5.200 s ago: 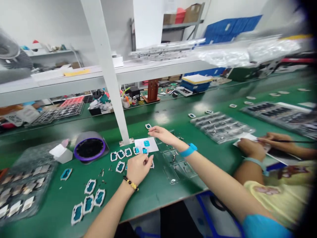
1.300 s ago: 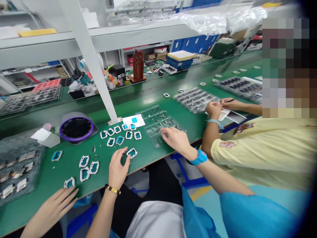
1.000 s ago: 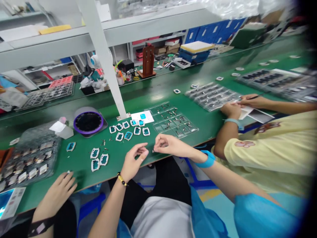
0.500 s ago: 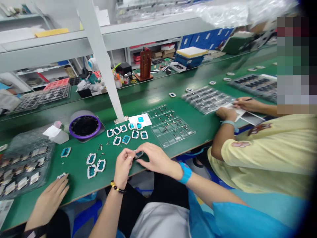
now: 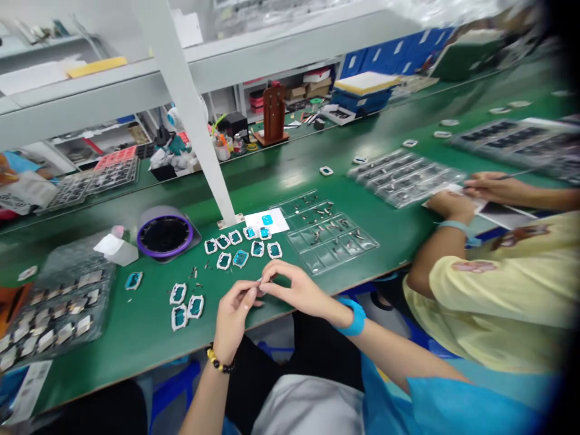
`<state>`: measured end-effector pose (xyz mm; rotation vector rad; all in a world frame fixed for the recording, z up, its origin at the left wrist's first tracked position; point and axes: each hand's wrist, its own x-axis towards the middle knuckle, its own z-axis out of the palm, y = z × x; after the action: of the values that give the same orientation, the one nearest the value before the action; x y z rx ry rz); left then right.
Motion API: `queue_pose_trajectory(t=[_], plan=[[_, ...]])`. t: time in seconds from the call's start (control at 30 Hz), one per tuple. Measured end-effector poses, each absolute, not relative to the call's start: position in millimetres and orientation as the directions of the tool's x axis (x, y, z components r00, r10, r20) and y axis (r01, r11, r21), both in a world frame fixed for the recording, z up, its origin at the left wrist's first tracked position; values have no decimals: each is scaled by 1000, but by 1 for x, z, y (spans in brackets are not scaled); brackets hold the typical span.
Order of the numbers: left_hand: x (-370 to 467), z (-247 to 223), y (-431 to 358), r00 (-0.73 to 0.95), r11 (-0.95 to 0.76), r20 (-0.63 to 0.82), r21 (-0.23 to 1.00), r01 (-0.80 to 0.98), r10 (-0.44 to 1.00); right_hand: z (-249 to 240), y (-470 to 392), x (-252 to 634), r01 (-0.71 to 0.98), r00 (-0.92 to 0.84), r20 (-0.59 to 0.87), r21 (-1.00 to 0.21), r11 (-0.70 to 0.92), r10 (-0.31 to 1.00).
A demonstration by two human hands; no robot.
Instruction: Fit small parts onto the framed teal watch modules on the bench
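At the near edge of the green bench (image 5: 317,181), your left hand (image 5: 233,311) and right hand (image 5: 294,290) meet fingertip to fingertip, just above the table rim. Both sets of fingers are pinched together on one small part (image 5: 259,284), too tiny and blurred to identify; likely a white-framed teal piece or one of the little metal bits. Thumb and forefinger clamp it on each side, other fingers loosely curled

Step looks like fitting or aligning something on that part by hand, mid-way, not yet set down. Next move calls for a steady two-hand pinch and fine fingertip alignment, keeping the part over the bench so it doesn't drop off the edge

Orientation: can't tell for sure, the part is mostly hidden; what shows runs roughly left-right between your hands, so long axis probably across your body

Around it: a row of framed teal pieces (image 5: 240,244) just beyond your hands, three more framed pieces (image 5: 185,302) to the left, loose small metal bits (image 5: 199,272) between them, clear compartment tray (image 5: 330,235) to the right, purple-ringed round device (image 5: 165,235) farther left. A co-worker's hand (image 5: 448,202) on the right rests on a sheet, well apart from yours
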<state>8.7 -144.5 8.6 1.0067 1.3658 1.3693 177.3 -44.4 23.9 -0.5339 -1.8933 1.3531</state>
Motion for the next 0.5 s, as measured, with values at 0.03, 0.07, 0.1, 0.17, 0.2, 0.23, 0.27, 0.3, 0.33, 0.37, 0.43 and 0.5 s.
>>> queue_pose_trajectory(t=[0.03,0.07,0.1,0.17,0.2,0.23,0.27,0.3,0.33,0.37,0.43,0.5], plan=[[10,10,-147,-209,30,-41,998,-59,977,21,-43,180,-124,-669,285,-953,275,686],[11,11,-149,-180,13,-25,998,-65,983,18,-41,182,-170,-703,250,-968,185,665],[13,13,-151,-149,-1,-10,997,-72,989,15,-40,184,-216,-740,222,-972,89,635],[17,16,-153,-92,-18,10,996,-82,996,9,-39,187,-282,-806,181,-955,-96,564],[19,18,-154,-72,-18,11,996,-90,997,7,-40,189,-297,-830,165,-940,-171,533],[21,19,-155,-61,-17,11,995,-100,998,5,-41,190,-302,-848,151,-926,-228,509],[23,19,-155,-59,-17,10,993,-115,998,4,-43,191,-301,-860,139,-915,-269,490],[25,19,-155,-63,-17,9,992,-128,998,2,-45,192,-299,-869,129,-906,-301,477],[26,18,-155,-66,-19,10,990,-139,998,1,-46,193,-293,-877,117,-899,-325,466],[27,17,-156,-68,-24,14,989,-143,998,1,-48,194,-284,-882,107,-897,-338,459],[28,15,-157,-64,-35,27,992,-124,998,-1,-50,196,-267,-886,94,-905,-333,455],[27,14,-159,-52,-54,50,996,-73,997,-2,-52,197,-254,-885,90,-916,-311,456]])
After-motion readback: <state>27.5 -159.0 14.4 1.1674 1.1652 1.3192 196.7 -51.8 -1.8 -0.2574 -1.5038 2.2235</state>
